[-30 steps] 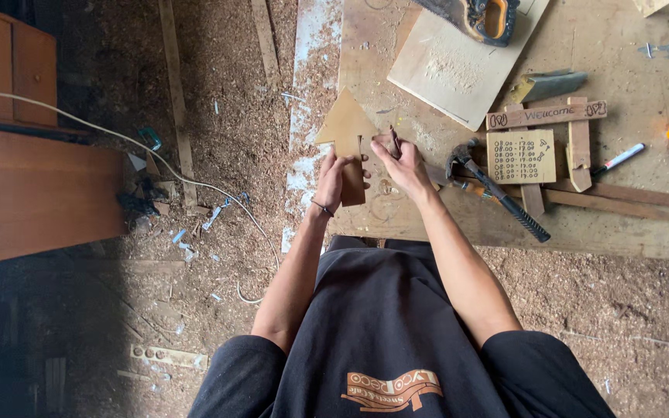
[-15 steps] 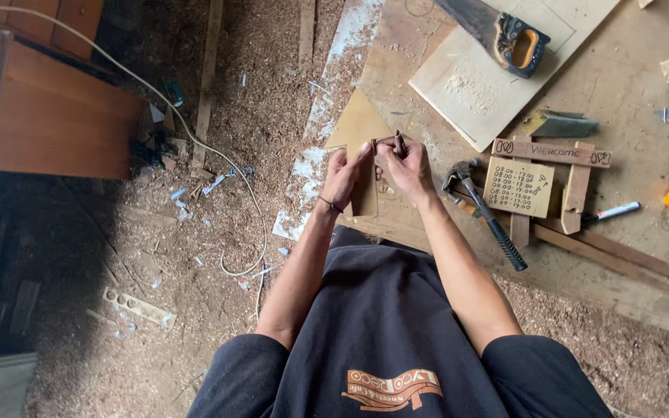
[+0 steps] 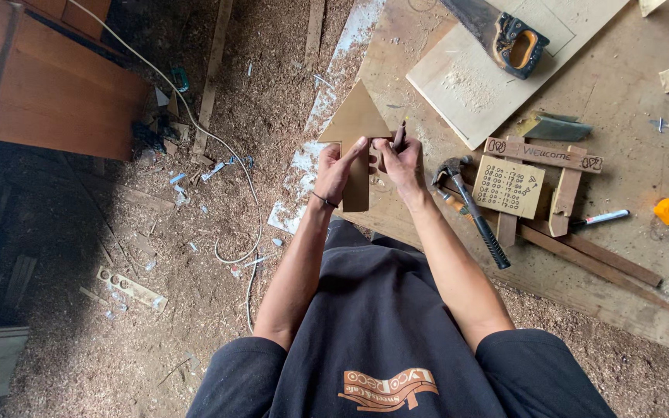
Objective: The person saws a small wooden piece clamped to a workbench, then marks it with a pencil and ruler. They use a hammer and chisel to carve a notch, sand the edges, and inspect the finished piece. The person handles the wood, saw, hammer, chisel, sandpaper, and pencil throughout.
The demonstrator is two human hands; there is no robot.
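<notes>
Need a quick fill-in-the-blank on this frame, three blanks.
1. The left hand holds a wooden piece shaped like an ____.
2. The right hand grips a thin ____.
3. The hammer lies to the ____ of the small wooden sign.
Missing words: arrow; pencil; left

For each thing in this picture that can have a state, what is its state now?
Left hand: grips the arrow-shaped board.
Right hand: holds a pencil, tip against the board.
Arrow-shaped board: held up, point facing away from the person.
Pencil: gripped, upright.
Hammer: lies flat on the table.
Handsaw: lies on a plywood sheet.
</notes>
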